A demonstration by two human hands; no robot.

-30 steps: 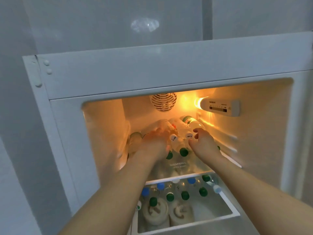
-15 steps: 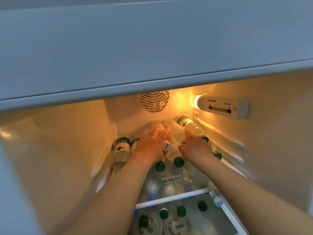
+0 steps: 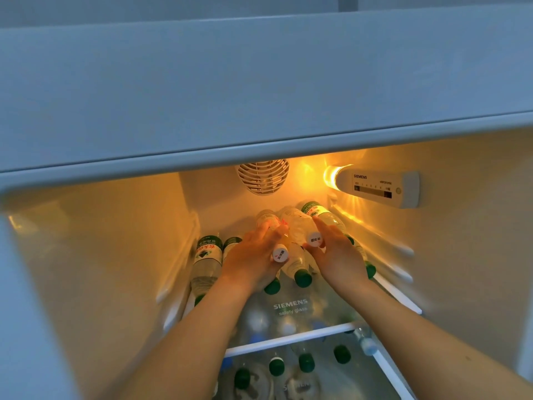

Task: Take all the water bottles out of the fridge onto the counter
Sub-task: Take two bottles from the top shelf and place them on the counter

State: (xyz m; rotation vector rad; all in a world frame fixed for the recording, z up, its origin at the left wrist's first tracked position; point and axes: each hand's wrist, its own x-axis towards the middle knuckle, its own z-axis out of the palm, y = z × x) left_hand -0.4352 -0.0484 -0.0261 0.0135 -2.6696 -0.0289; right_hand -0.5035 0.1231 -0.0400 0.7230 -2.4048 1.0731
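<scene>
On the top glass shelf (image 3: pixel 291 306) of the open fridge (image 3: pixel 259 90), water bottles lie on their sides in a pile, caps toward the door. Both hands are deep in among them. The left hand (image 3: pixel 253 259) is wrapped around the neck end of a white-capped bottle (image 3: pixel 280 253), and the right hand (image 3: pixel 336 255) is closed on a second white-capped bottle (image 3: pixel 314 239) just beside it; both bottles rest on top of the green-capped ones beneath. Another green-capped bottle (image 3: pixel 206 265) lies apart against the left wall. Below the shelf more bottles stand upright in the lower compartment, only their caps (image 3: pixel 306 362) showing. No counter is in view.

These look like full, thin plastic bottles, so I would expect each to be moderately heavy for one hand, cold, and perhaps damp and slippery. The walls will give under a squeeze, so a hold at the stiffer shoulder just behind the cap, as now, seems soundest. Because they are round and stacked, lifting the upper two could set the neighbours rolling toward the shelf's front edge; drawing them up and out slowly looks wise. Nearly the whole task seems still ahead.
</scene>
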